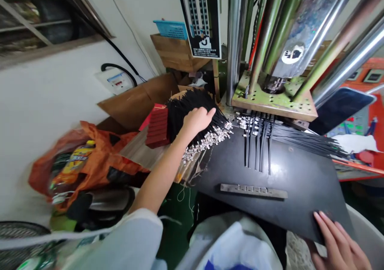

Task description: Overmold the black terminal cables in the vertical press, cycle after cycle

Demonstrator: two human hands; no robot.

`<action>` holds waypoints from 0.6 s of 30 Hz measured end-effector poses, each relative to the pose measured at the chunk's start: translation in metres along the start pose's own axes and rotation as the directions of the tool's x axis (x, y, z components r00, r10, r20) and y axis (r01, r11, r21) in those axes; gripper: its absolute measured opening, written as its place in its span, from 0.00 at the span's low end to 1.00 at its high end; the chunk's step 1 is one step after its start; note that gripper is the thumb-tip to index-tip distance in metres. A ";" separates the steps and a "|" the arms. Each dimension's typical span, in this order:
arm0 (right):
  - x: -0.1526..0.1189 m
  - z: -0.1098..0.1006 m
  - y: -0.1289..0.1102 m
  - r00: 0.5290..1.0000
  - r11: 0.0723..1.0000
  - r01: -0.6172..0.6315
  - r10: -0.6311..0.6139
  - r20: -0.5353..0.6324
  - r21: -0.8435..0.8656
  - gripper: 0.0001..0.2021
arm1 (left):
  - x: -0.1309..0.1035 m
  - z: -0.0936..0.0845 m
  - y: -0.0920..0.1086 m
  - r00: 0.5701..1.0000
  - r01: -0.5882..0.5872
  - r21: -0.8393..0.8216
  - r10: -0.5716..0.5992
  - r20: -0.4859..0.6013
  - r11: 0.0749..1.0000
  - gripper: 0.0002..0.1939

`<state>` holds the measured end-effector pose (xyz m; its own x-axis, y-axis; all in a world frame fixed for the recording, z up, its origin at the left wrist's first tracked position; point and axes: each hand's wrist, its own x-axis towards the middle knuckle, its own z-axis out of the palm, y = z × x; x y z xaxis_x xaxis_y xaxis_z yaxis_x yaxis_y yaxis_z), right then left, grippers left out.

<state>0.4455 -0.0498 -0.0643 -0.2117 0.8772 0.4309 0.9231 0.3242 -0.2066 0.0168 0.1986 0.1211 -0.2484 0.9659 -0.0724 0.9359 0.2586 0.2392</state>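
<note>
Left hand's fingertips [212, 111] partly lost among black cords [192, 102].

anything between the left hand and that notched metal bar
Yes, the silver-tipped ends of the black cord pile lie between the left hand and the notched metal bar; past them lies dark tabletop.

Notched bar [253, 191] on the table [288, 166] before the loose cables [259, 146], cable pile [195, 114] left.

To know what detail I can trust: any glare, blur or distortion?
Head view: pale glare on the smooth black tabletop, bright streaks on the round silvery metal columns; wide-angle distortion seems to splay the columns; the pale sleeve at lower left looks soft.
</note>
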 end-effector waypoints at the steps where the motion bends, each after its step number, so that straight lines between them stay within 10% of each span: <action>1: 0.001 0.000 -0.003 1.000 1.000 -0.007 0.006 -0.003 -0.011 0.38 | 0.017 0.007 0.010 0.997 0.072 -0.007 -0.072 0.016 0.997 0.28; 6: 0.003 -0.002 -0.012 0.999 0.994 -0.018 0.015 -0.031 -0.108 0.36 | 0.048 0.033 0.023 0.986 0.164 -0.088 -0.161 0.031 0.983 0.15; 13: 0.011 -0.006 -0.023 0.998 0.994 -0.045 0.041 -0.039 -0.101 0.35 | 0.022 0.034 -0.009 0.980 0.188 -0.477 -0.193 0.039 0.859 0.11; 16: 0.011 -0.007 -0.021 1.000 0.996 -0.018 0.017 -0.012 -0.093 0.34 | -0.002 0.033 -0.020 0.979 0.155 -0.680 -0.203 0.010 0.716 0.11; 18: 0.012 -0.013 -0.013 0.999 0.998 0.001 0.001 0.033 -0.070 0.33 | -0.016 0.029 -0.029 0.963 0.220 -0.902 -0.230 0.140 0.371 0.11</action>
<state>0.4350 -0.0478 -0.0450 -0.2211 0.8888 0.4015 0.9430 0.2998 -0.1444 0.0007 0.1750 0.0873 -0.4200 0.8694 -0.2603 0.0674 0.3159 0.9464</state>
